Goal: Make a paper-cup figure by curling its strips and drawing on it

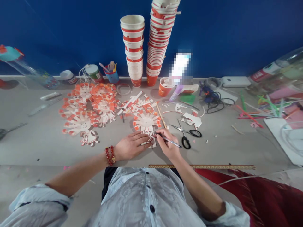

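Note:
A paper figure (146,120) with a round white head and orange-tipped fringe lies flat in front of me. Its lower part carries dark drawn outlines. Fingers stretched out, my left hand (131,145) presses flat on the lower left of this paper. My right hand (168,145) is closed round a pen (172,142), whose tip is at the right side of the drawn part. Just right of that hand lie scissors (186,133) with black handles, blades apart. A thin wooden stick (161,114) rests beyond the right hand.
Finished-looking paper figures (82,110) overlap at left. Tall cup stacks (134,56) stand by the blue wall, near a lit phone (181,66). Paper scraps (139,104), a glue gun (209,94) and pipe cleaners (272,107) lie around. Patterned trim (203,166) runs along the front edge.

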A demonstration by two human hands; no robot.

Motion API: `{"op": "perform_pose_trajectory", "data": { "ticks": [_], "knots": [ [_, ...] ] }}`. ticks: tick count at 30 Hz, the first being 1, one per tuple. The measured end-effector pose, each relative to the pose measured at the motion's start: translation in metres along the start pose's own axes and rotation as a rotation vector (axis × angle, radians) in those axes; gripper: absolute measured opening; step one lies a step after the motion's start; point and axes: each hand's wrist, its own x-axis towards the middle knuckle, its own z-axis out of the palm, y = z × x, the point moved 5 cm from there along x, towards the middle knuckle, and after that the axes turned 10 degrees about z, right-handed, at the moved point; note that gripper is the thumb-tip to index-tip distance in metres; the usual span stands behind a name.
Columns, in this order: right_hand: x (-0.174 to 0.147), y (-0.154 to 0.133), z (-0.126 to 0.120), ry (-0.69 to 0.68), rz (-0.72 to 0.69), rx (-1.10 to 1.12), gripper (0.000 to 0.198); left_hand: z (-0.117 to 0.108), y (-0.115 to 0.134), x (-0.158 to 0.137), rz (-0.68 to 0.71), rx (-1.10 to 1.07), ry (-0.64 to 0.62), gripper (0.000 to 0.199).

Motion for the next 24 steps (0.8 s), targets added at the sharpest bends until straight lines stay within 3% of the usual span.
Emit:
{"op": "perform_pose_trajectory", "data": {
  "ticks": [11, 24],
  "knots": [
    [-0.001, 0.002, -0.002, -0.003, 0.021, 0.091, 0.011, -0.004, 0.001, 0.002, -0.002, 0.028, 0.033, 0.042],
    [0.0, -0.009, -0.003, -0.067, -0.07, 0.127, 0.011, 0.001, 0.001, 0.0, -0.008, 0.041, 0.024, 0.04]
  ]
}}
